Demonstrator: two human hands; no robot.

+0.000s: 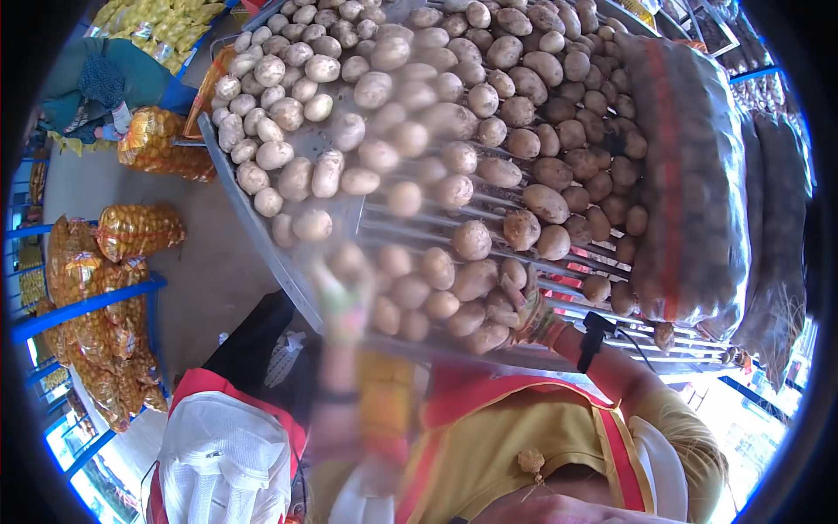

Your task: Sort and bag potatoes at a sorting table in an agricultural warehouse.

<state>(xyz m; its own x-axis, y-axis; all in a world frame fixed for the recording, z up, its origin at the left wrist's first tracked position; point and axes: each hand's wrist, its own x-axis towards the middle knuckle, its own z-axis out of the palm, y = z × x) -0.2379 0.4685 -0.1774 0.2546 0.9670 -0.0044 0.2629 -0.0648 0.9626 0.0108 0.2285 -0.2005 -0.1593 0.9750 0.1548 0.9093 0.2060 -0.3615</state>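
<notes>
Many loose potatoes (501, 171) lie on a sorting table with metal bars (399, 226) and a flat metal tray part at the left. My left hand (340, 291), in a light patterned glove and blurred, is over the tray's near left edge against a potato (347, 261); whether it grips it is unclear. My right hand (529, 311), in a patterned glove, rests at the near edge beside a cluster of potatoes (473, 280), with its fingers against them. A dark strap is on the right wrist. A smeared patch blurs the middle of the view.
A large net sack of potatoes (694, 190) lies across the table's right side. On the left, filled orange net sacks (141, 232) stand near a blue metal rail (91, 308). A person (98, 92) bends at the upper left. White mesh material (219, 452) lies at the lower left.
</notes>
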